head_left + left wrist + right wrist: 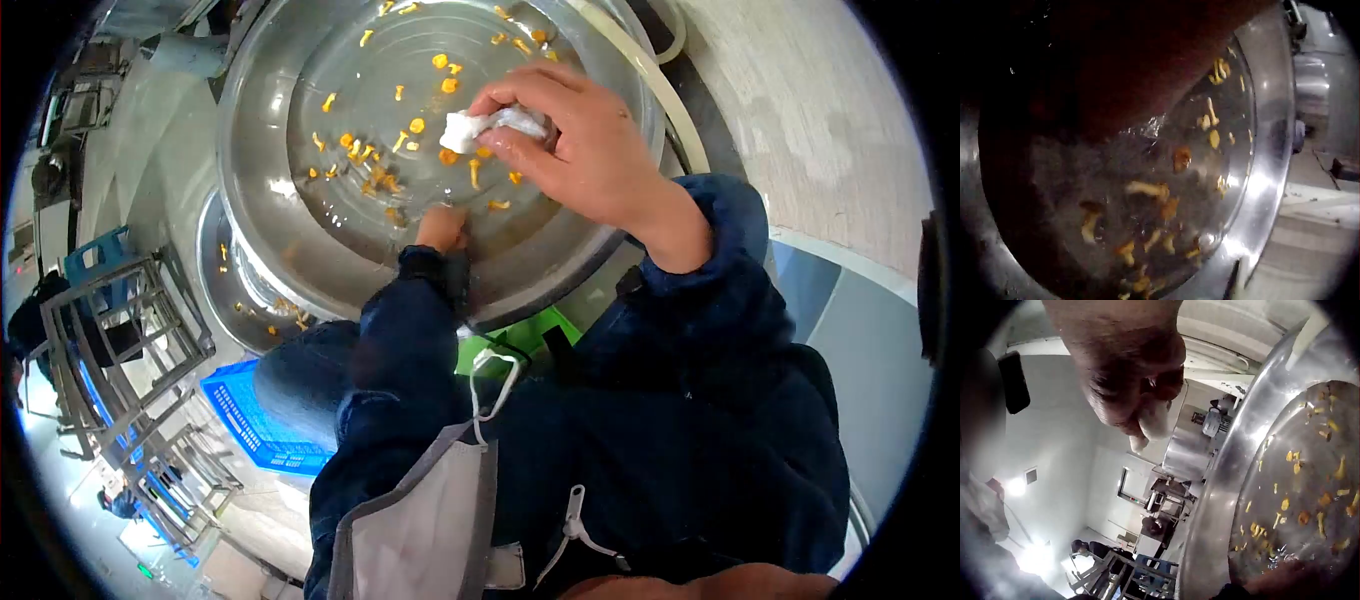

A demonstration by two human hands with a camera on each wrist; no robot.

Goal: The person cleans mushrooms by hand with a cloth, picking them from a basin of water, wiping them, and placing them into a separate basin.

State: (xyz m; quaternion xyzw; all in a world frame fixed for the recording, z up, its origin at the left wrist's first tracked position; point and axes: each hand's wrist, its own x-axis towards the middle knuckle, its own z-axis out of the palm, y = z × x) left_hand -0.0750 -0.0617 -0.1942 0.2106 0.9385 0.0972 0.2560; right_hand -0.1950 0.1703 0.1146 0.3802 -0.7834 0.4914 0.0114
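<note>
A large metal basin point(262, 150) holds water with many small yellow-orange pieces point(449, 86), mushroom-like in shape, scattered through it. My right hand point(600, 145) is raised over the basin's right part, its thumb and fingers pinching a crumpled white wad point(462, 132); the right wrist view also shows the wad point(1155, 419) under the fingers. My left hand point(442, 230) reaches into the water at the near side, its fingers hidden from the head view. In the left wrist view that hand point(1141, 69) is a dark shape above the pieces point(1182, 158).
A smaller metal bowl point(212, 262) with similar pieces stands left of the basin. Nearby are a blue crate point(250, 425), a green object point(525, 340) and metal frames point(130, 330). A pale hose point(655, 80) crosses the basin's right rim. People point(1088, 549) are in the background.
</note>
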